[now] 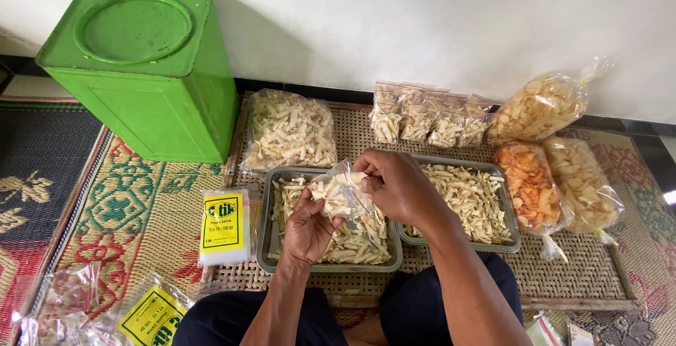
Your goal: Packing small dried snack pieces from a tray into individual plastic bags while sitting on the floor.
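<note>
Your left hand (308, 228) is closed around the lower part of a small clear bag (341, 192), fingers curled up against its underside, holding it above the left metal tray (265, 233). The bag is partly filled with pale snack sticks and sits between your two hands, tilted a little. Your right hand (396, 185) meets it from above, thumb and fingertips pressed together on the bag's open top edge, pinching the plastic there; whether a stick is also caught in that pinch cannot be told.

Going from the left: a tall green tin (144, 71) with a round lid stands on the patterned mat (127, 205), well apart from your hands. Near it, just beside the left tray, lies a stack of empty clear bags (225, 228) with a yellow label; another such pack (148, 316) lies by your left knee. Behind the left tray rests a large bag of sticks (290, 131). The left tray holds loose sticks under your hands. The right metal tray (508, 212), touching the first, is also full of them. Behind it stands a row of small filled bags (429, 117). Farthest right lie three big bags of round crackers (556, 170), one orange, two pale.
</note>
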